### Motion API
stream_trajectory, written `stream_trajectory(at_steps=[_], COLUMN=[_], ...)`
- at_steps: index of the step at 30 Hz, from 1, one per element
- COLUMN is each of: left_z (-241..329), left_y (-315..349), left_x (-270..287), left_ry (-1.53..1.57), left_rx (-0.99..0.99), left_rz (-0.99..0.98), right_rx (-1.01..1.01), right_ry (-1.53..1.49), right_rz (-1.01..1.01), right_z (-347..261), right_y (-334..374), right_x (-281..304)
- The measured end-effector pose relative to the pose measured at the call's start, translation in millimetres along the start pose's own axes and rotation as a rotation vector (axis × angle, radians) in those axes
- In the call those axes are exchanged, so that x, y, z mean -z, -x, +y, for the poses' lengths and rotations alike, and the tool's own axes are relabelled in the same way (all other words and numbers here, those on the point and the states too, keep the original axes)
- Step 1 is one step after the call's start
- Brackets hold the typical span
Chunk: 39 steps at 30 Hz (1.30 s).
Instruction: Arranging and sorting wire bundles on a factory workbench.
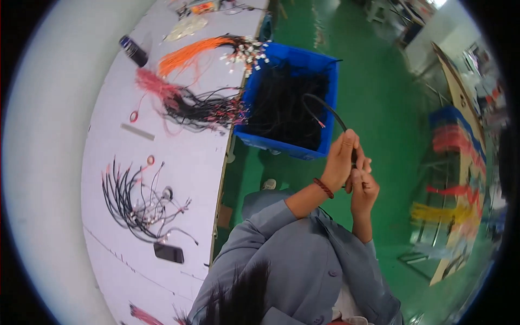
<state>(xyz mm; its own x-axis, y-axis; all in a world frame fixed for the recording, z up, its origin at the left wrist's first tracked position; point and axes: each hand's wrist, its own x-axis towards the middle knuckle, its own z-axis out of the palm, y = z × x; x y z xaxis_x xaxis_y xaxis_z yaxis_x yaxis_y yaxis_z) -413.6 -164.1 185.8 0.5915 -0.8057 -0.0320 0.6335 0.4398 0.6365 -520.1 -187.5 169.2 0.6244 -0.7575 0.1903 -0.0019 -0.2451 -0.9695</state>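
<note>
Held up in front of my body, a black cable (337, 116) curves out past my fingers. Its far end loops back and shows thin reddish wire ends over the blue bin. My left hand (340, 160), with a braided reddish-brown bracelet (324, 188) at the wrist, is closed around the cable. Just below it, my right hand (363, 189) pinches the same cable, the two hands nearly touching. Part of the cable is hidden between the fingers. Beyond my hands stands the blue bin (281, 145), filled with many black cables (290, 103).
On the white table (179, 146) at left lie orange wires (195, 52), a red-and-black wire bundle (189, 105), loose black cables (127, 200), a phone (169, 253) and a dark cylindrical container (133, 51). A bench with coloured wires (441, 212) stands right, across the green floor (368, 81).
</note>
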Motion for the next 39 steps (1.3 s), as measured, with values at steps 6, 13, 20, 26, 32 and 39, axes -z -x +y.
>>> stream_trajectory(at_steps=[6,13,20,26,32,39], left_z=[2,16,46,63,91,175], left_y=[14,26,45,64,78,98], left_x=[6,16,16,23,52,107], left_ry=[0.004,0.055,0.111,-0.073,-0.015,-0.145], left_rx=[-0.077,-0.180,-0.278,-0.422,-0.390,-0.443], left_rz=[0.063,0.102,0.229,0.258,0.307,0.242], right_rx=[0.142,-0.020,0.281,0.293,0.278,-0.128], right_ry=[0.010,-0.157,0.140,0.055,0.073,-0.274], right_rz=[-0.009,-0.150,-0.326,-0.328,-0.578,-0.814], right_z=[0,-13,-10,-21,-39,-84], right_y=[0,-8,-21,-12,-22,-24], right_x=[-12,-20,-36,-63,-89,-175])
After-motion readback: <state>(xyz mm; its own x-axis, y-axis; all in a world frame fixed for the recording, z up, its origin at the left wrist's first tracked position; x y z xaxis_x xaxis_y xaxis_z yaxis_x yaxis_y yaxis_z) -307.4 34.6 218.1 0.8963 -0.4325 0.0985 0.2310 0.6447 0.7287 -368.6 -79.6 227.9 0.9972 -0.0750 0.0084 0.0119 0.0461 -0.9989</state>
